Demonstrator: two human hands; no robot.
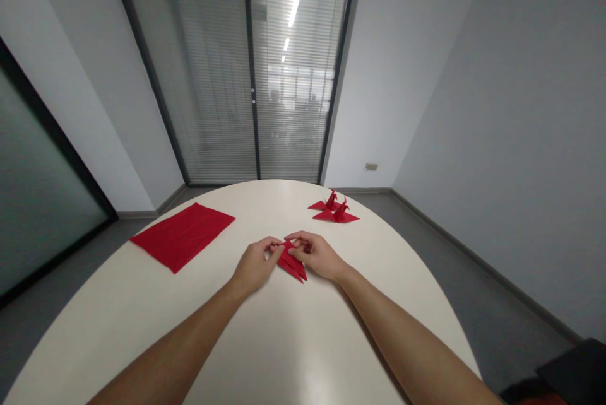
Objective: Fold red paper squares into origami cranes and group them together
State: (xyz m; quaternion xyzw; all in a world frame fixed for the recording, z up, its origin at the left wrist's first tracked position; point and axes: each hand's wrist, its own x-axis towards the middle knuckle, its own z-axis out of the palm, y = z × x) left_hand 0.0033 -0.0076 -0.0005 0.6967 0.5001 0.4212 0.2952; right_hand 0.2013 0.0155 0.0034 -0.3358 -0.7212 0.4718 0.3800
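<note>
A piece of folded red paper [293, 264] lies between my hands near the middle of the table, its two narrow points aimed toward me. My left hand [254, 265] pinches its left upper edge between thumb and fingers. On the other side, my right hand [318, 255] grips the upper right part, with the thumb on top of the folds. The fingertips cover part of the paper's far end. Beyond my right hand stand two finished red paper cranes, a nearer crane [338, 213] and a farther crane [330, 202], close together with wings spread.
A stack or sheet of red paper [184, 236] lies flat at the left of the round white table [255, 342]. Past the table's far edge is a glass partition with blinds [213, 77]. A dark object [575, 370] sits at the lower right, off the table.
</note>
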